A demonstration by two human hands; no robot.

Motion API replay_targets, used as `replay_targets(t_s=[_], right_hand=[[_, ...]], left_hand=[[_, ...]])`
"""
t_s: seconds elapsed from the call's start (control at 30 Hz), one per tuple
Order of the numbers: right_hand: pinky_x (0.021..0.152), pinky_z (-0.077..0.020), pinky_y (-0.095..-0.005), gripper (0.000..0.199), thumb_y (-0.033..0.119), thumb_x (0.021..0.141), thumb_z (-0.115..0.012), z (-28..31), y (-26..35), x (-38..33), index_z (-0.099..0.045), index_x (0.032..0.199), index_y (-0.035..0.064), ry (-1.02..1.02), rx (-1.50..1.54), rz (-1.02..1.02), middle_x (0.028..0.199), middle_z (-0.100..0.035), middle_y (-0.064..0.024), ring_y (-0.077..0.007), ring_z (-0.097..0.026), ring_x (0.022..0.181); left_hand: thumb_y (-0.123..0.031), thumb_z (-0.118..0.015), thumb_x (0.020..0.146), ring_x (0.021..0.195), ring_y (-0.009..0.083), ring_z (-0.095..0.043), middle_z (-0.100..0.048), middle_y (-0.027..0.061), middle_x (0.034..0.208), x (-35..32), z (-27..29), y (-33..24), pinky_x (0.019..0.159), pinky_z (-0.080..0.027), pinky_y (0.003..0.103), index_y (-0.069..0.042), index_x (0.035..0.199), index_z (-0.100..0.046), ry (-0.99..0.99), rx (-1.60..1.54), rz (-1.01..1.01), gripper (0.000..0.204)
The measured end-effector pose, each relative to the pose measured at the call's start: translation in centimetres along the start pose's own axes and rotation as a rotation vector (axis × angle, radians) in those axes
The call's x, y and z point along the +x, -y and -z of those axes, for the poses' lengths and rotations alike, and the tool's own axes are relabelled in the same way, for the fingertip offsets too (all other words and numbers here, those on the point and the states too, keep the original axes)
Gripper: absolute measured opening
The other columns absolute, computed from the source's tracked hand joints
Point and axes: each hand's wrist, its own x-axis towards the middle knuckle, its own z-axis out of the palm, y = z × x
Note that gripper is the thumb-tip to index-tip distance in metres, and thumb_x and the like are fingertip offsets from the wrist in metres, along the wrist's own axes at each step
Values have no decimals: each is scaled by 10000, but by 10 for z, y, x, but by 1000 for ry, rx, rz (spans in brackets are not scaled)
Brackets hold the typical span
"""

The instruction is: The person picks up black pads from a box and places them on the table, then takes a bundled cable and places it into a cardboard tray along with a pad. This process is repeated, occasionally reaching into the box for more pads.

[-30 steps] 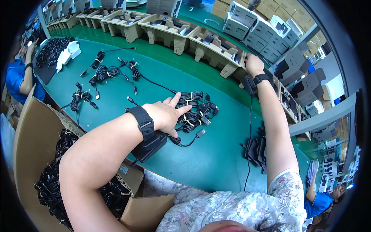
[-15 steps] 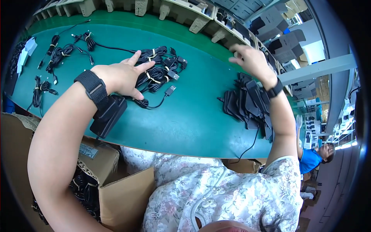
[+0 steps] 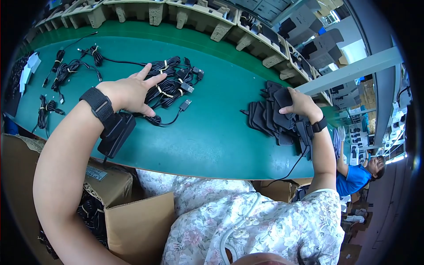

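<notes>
My left hand (image 3: 126, 92) rests with fingers spread at the left side of several coiled black USB cables (image 3: 165, 88) tied with pale bands. Its fingertips touch the coils, and one loose USB plug (image 3: 184, 105) points away to the right. On the right, my right hand (image 3: 304, 105) is at a pile of flat black plastic pieces (image 3: 265, 118) with rounded corners. Its thumb lies against the face of an upper black piece (image 3: 282, 99), with the index finger at the top edge. The other fingers are hidden behind that piece.
More tied cables (image 3: 70, 73) lie on the left of the green table (image 3: 212, 141). Moulded pulp trays (image 3: 194, 15) line the far edge. An open cardboard box (image 3: 141, 225) with black cables stands below, at left. A co-worker in blue (image 3: 353, 179) is at far right.
My right hand has come down from above the table's far edge onto the pile of black pieces. My left hand stays spread at the cables. The view has shifted slightly.
</notes>
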Motion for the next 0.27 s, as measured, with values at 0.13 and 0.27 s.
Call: replay_targets(t_s=[0.13, 0.27], right_hand=[[910, -427, -401, 1026, 516, 562, -775, 2, 7, -4, -336, 1332, -1, -58, -11, 37, 1198, -500, -254, -378, -507, 1091], [904, -441, -389, 1011, 481, 600, -767, 34, 29, -11, -287, 1355, 9, -91, -53, 84, 1257, -455, -252, -366, -486, 1128]], left_hand=[[-337, -786, 656, 1316, 359, -266, 5, 147, 1497, 2, -2, 4, 1025, -352, 430, -305, 1431, -132, 1, -9, -8, 1015], [-442, -719, 714, 1327, 347, -252, 15, 174, 1491, 0, 3, 1, 1032, -339, 428, -267, 1442, -76, 49, 73, -14, 987]])
